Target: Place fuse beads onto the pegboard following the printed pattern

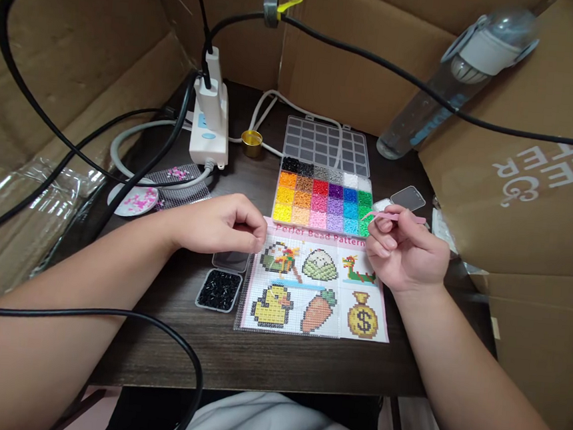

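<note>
Head view. Clock directions from the middle of the pattern sheet (365,285).

Writing: sheet heading reads "Perler Bead Pattern", its end close to the right hand; a "$" marks the printed money bag at 4 o'clock. Carton wall (556,232), 2 o'clock: large white tilted letters, E, T and R legible, full wording not readable. Water bottle (409,132), 1 o'clock: blue lettering, partly crossed by a black cable (370,58), not legible.

Right hand (406,249), 2 o'clock: thumb and fingers pinch pink tweezers (416,220); tips point toward 9 o'clock, in line with the bead box's green compartments, contact undetermined. Left hand (225,223), 10 o'clock: fingers curled; cannot tell whether they pinch anything.

Sheet lies on the table (273,368), a clear gridded board (240,321) over its left part. Bead box (319,202), lid open, at 12 o'clock, adjoining the heading. Case of black beads (219,289) just beside the sheet, 9 o'clock. Power strip (207,146), 11 o'clock.
</note>
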A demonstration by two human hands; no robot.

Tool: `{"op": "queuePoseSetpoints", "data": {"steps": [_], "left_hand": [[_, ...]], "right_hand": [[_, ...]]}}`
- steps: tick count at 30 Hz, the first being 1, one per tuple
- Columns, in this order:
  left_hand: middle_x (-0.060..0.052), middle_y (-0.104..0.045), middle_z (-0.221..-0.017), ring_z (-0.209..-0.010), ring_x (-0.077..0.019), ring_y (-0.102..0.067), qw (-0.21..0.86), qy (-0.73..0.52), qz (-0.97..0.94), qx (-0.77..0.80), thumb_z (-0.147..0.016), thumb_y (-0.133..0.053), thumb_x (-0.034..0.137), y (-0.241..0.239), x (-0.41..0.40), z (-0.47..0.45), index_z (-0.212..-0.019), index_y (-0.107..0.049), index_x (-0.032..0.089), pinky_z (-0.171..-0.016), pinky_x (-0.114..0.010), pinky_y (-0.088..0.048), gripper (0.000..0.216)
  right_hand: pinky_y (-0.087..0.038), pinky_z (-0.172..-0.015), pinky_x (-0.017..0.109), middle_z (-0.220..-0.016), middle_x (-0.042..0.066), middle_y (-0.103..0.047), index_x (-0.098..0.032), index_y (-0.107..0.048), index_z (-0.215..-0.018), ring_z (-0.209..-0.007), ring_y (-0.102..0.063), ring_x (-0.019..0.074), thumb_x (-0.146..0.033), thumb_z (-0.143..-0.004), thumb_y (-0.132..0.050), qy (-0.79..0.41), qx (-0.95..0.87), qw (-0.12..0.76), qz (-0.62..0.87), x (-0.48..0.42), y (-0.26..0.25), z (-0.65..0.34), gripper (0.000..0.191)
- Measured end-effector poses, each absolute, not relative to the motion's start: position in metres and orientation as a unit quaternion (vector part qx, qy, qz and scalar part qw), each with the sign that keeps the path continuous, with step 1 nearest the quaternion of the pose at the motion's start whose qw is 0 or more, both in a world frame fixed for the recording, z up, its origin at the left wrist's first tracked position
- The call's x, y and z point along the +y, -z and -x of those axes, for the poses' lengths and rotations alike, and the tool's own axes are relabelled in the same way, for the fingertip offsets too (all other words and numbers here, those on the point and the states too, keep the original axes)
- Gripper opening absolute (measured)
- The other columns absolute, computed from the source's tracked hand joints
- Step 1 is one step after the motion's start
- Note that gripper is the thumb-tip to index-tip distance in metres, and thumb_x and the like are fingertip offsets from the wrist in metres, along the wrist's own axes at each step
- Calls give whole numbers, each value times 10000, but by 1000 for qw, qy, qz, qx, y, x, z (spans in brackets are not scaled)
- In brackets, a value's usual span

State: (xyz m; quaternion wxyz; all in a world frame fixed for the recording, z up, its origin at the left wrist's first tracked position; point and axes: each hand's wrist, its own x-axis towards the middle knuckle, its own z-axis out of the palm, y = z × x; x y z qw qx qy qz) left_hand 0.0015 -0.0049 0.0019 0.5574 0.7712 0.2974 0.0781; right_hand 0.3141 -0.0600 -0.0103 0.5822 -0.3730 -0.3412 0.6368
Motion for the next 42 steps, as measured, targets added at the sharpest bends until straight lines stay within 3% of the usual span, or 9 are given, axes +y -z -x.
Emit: {"op": "queuePoseSetpoints", "data": {"steps": [14, 42], "left_hand": [[6, -537, -610, -587, -114, -466, 558, -77, -769, 302, -779, -684, 314, -2, -6, -2, -641, -647, 151, -562, -227, -378, 217], [6, -530, -612, -583, -110, -461, 547, -68, -779, 300, -802, -648, 333, -2, -6, -2, -657, -636, 148, -558, -221, -376, 235]], "right_hand": [[-391, -392, 162, -635, -38, -610, -219, -761, -818, -493, -445, 54, -312, -687, -903, -641, -323, 585, 378, -61, 8, -312, 214], [-369, -392, 187, -642, -41, -598, -235, -729, -821, -485, -437, 65, -349, -763, -858, -637, -348, 570, 386, -61, 10, -311, 181]]}}
